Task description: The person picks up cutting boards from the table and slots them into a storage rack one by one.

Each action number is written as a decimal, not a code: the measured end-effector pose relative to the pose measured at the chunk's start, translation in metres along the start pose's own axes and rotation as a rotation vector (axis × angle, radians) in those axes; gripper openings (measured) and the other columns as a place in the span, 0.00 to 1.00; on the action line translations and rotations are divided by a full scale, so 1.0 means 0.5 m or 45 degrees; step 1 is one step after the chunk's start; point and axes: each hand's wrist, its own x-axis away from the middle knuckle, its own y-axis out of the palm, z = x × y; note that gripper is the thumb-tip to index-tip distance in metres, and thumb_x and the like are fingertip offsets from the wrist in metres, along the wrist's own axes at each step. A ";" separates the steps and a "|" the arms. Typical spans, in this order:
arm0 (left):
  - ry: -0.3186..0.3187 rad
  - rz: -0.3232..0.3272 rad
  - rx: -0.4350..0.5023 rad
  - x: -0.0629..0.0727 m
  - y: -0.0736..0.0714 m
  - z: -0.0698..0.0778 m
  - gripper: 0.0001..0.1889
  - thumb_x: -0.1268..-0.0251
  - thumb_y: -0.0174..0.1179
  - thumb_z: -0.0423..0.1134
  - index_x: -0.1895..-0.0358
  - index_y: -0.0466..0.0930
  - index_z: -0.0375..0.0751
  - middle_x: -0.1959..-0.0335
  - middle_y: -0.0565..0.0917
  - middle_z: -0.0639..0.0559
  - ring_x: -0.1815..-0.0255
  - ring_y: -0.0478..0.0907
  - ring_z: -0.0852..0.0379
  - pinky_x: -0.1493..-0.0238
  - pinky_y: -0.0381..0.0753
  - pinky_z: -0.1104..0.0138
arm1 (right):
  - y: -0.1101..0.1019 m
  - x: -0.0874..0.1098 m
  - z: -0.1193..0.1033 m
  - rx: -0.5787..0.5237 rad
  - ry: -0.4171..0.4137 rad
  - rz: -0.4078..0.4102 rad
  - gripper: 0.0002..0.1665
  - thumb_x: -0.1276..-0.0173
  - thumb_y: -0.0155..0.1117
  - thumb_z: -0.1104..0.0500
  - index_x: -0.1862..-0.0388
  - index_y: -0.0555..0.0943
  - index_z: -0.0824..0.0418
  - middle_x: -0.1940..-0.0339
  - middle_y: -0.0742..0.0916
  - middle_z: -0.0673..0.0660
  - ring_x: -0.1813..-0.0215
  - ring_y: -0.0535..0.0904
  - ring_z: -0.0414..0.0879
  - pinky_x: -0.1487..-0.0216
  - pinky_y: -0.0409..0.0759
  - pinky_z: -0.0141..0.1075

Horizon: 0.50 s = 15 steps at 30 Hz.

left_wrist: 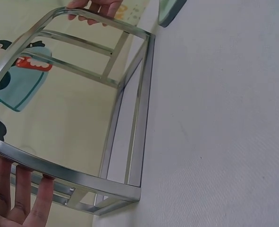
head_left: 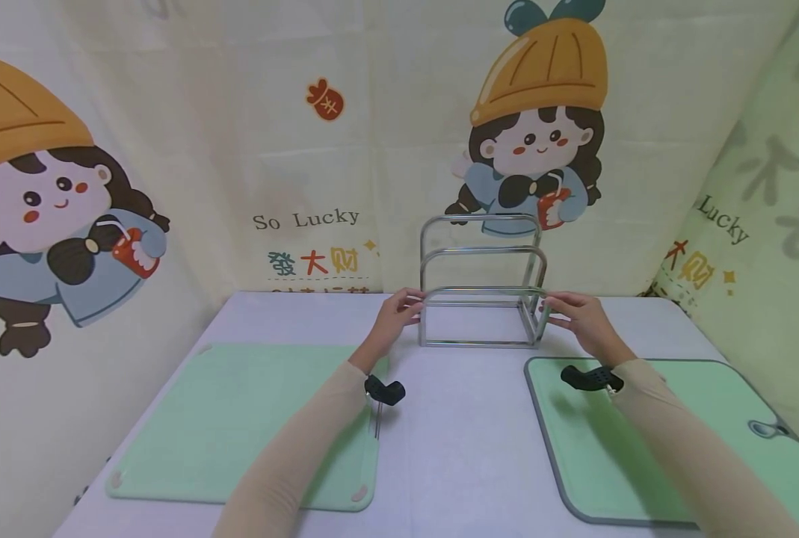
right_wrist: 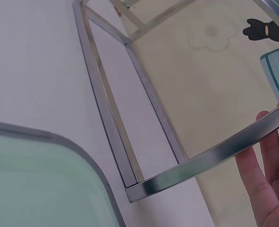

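Note:
A silver metal rack with several upright bent-tube frames [head_left: 480, 344] stands on the white table near its back edge. The left hand [head_left: 395, 317] grips the rack's left upright. On the opposite upright, the right hand [head_left: 587, 321] holds the front frame. The left wrist view shows the left fingers [left_wrist: 21, 189] behind the metal tube, with the thumb only partly in view. Behind the curved tube [right_wrist: 200, 165] in the right wrist view are the right fingers [right_wrist: 266, 175]; that thumb is hidden.
A pale green cutting board [head_left: 271, 418] lies flat at left, partly under the left forearm. At right lies another green board [head_left: 601, 471] with a grey rim and a grey loop-shaped part [head_left: 765, 428]. A printed curtain [head_left: 399, 149] hangs behind the table [head_left: 460, 441].

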 end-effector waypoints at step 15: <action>-0.017 0.021 0.016 0.011 -0.029 0.001 0.14 0.30 0.51 0.34 0.45 0.73 0.35 0.47 0.75 0.33 0.46 0.76 0.39 0.46 0.80 0.56 | 0.031 -0.008 0.000 0.088 0.029 0.027 0.04 0.34 0.60 0.51 0.63 0.82 0.44 0.60 0.83 0.41 0.56 0.79 0.32 0.58 0.81 0.23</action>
